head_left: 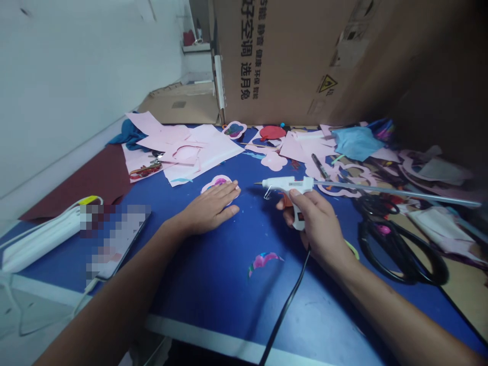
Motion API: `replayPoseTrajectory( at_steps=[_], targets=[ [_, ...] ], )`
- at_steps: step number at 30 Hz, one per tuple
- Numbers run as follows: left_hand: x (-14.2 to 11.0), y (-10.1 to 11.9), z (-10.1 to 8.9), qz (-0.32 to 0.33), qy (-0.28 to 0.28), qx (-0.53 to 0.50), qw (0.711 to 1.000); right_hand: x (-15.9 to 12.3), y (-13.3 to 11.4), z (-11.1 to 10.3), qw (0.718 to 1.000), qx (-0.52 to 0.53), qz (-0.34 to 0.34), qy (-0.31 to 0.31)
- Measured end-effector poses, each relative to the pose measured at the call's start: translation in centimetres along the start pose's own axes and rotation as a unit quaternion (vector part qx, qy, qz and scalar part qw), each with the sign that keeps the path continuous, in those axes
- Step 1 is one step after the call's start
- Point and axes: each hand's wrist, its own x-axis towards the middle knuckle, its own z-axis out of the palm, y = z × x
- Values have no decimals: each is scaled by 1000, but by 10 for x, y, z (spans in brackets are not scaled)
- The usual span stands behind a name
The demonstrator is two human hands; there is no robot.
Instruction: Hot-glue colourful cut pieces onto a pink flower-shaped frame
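Note:
My right hand [316, 223] is wrapped round the handle of a white hot glue gun [286, 186]. Its nozzle points left and hangs a little above the blue table sheet [213, 264]. A long clear glue stick [400, 192] juts out of its back to the right, and a black cord [285, 305] runs down towards me. My left hand [211, 207] lies flat with fingers stretched, pressing on a small pink paper cutout [217, 181]. The nozzle is a short way right of those fingertips.
Pink paper sheets [190, 150] and several cutouts litter the far side. Large black scissors [400, 246] lie at the right. A big cardboard box [305, 61] stands behind. A white power strip [38, 236] and a phone [114, 239] sit at the left. A small coloured scrap [263, 262] lies nearer me.

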Motion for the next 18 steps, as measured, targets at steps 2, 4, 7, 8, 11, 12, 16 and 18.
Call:
replayPoseTrajectory(
  at_steps=[2,4,7,8,11,12,16,18],
  targets=[
    [1,1,-4,-23,27,-23,999,0,1,0,1000,-1,-1,0],
    [4,-1,-7,-47,70,-26,996,1,2,0,1000,0,-4,-1],
    [13,-7,-9,-67,106,-3,992,2,4,1,1000,0,-4,-6],
    [17,-9,-8,-72,107,5,992,2,4,1,1000,-3,-3,-7],
    [26,-15,-3,-97,80,23,992,1,4,1,1000,-9,-1,-5],
    [28,-15,0,-107,65,27,992,1,3,1,1000,-11,0,-4],
    [31,-15,5,-133,29,39,990,-1,-2,2,1000,-27,9,2],
    [30,-13,5,-136,27,40,989,-1,-4,2,999,-31,8,5]
  ],
)
